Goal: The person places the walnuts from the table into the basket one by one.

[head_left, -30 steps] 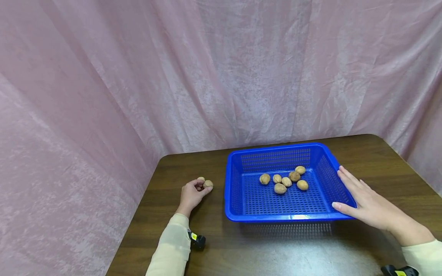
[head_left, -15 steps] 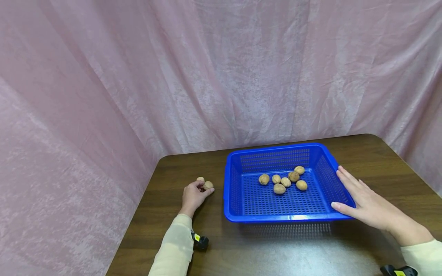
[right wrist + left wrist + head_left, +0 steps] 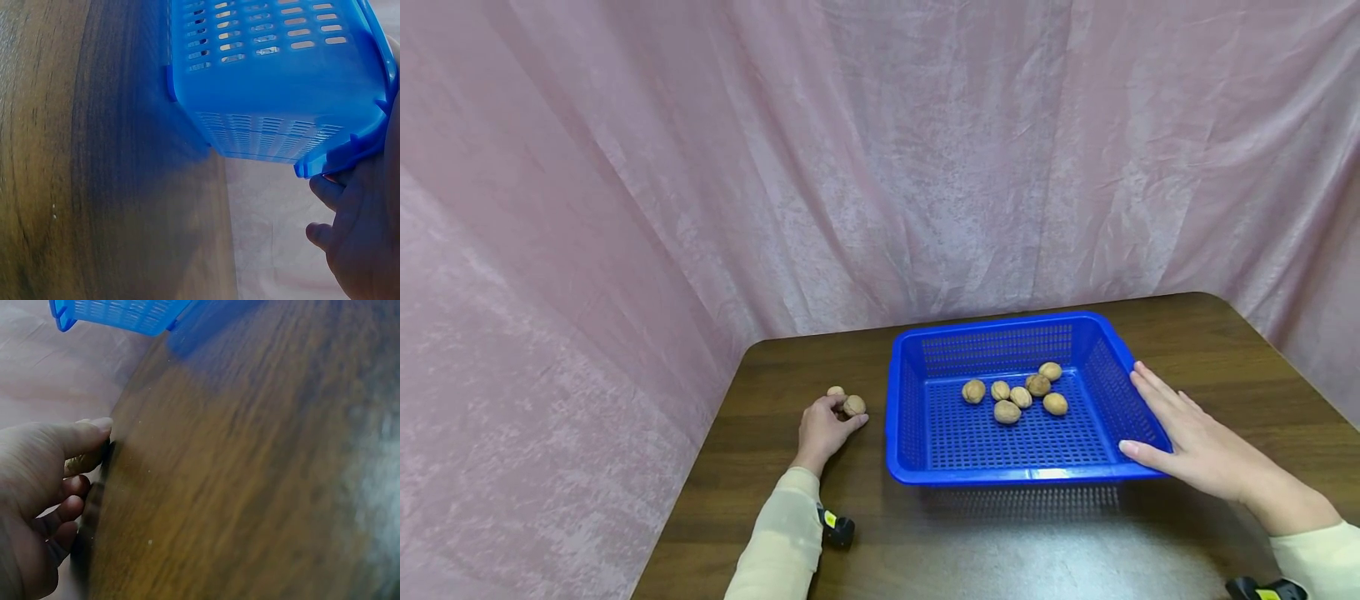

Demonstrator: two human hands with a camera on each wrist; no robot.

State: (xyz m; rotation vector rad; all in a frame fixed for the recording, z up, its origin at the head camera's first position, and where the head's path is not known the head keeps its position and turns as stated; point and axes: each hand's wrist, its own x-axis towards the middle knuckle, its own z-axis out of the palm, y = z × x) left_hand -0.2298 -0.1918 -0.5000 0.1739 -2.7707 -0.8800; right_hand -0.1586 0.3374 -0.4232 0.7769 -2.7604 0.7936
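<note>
In the head view my left hand (image 3: 823, 431) is at the table's left side, its thumb and curled fingers around a walnut (image 3: 854, 405). A second walnut (image 3: 835, 391) lies just beyond the fingertips, partly covered by them. The left wrist view shows that hand (image 3: 37, 481) low at the table edge, with the walnut mostly hidden behind the thumb. My right hand (image 3: 1202, 442) rests on the right rim of a blue plastic basket (image 3: 1000, 475), fingers straight and spread. Several walnuts (image 3: 1007, 412) lie on the basket's perforated floor.
The basket stands on a brown wooden table (image 3: 880, 550), near its back edge. A pink curtain (image 3: 880, 167) hangs behind and to the left of the table. Black wrist cameras (image 3: 837, 531) are strapped to both sleeves.
My left hand has shifted slightly right and nearer, the walnut in its fingers moving a little with it. More of the second walnut now shows. The right hand stays at the basket rim.
</note>
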